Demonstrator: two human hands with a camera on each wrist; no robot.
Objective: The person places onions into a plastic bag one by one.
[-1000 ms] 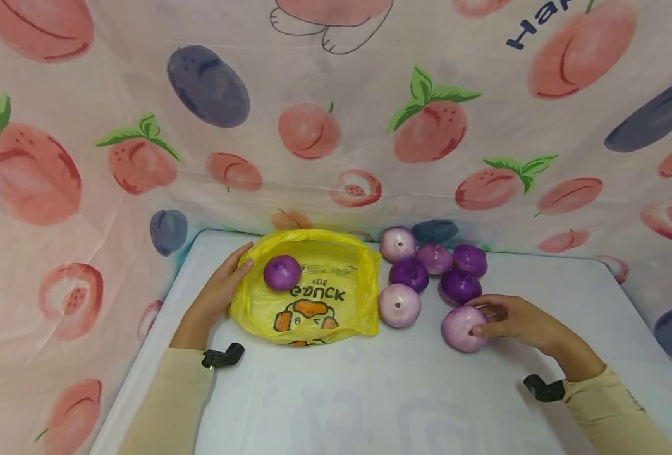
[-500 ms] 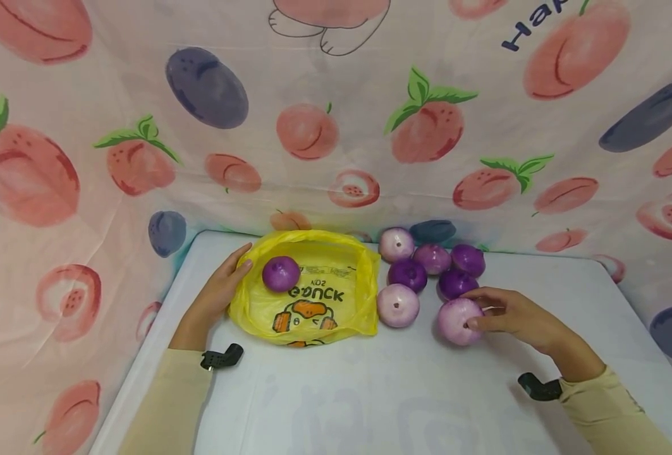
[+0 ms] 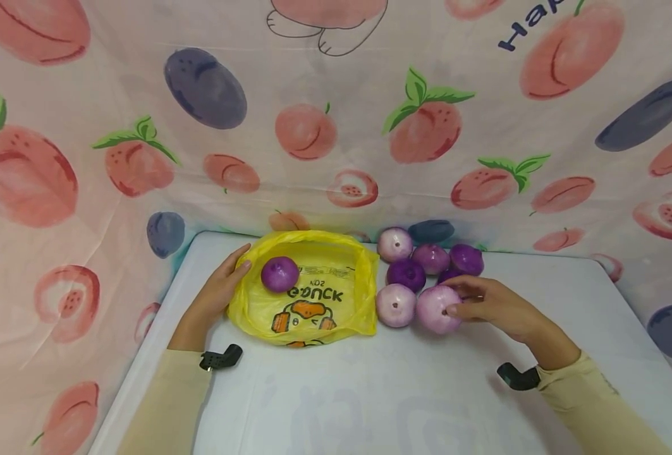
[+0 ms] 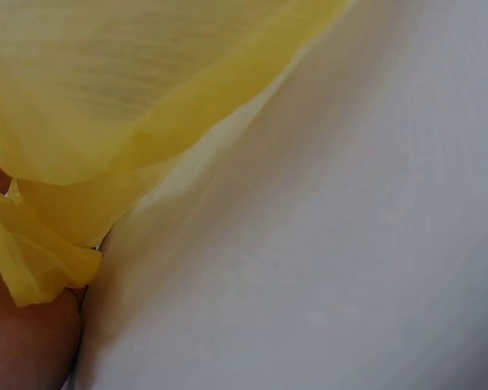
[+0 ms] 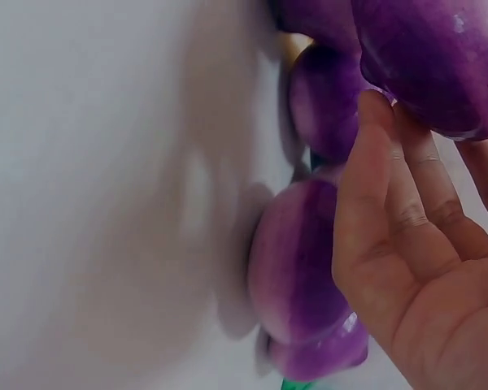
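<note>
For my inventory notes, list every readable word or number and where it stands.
"DUCK" on the bag; the character before it is unclear.
"Ha" on the backdrop; the next letter is cut off.
Too small or blurred to read: the bag's smaller print and faint marks on the table.

We see two arms in beige long sleeves, the left arm (image 3: 167, 398) angled forward, the right arm (image 3: 600, 404) slanting inward. Each bare wrist, left wrist (image 3: 188, 335) and right wrist (image 3: 557, 346), shows just beyond its cuff. We see the bare left hand (image 3: 219, 287) pointing away from the body, its thumb (image 3: 241, 272) apart from its extended fingers, the tips partly hidden. The bare right hand (image 3: 500, 309) reaches across toward the left, thumb and fingers bent in a pinch; its wrist view shows several digits spread upward.
</note>
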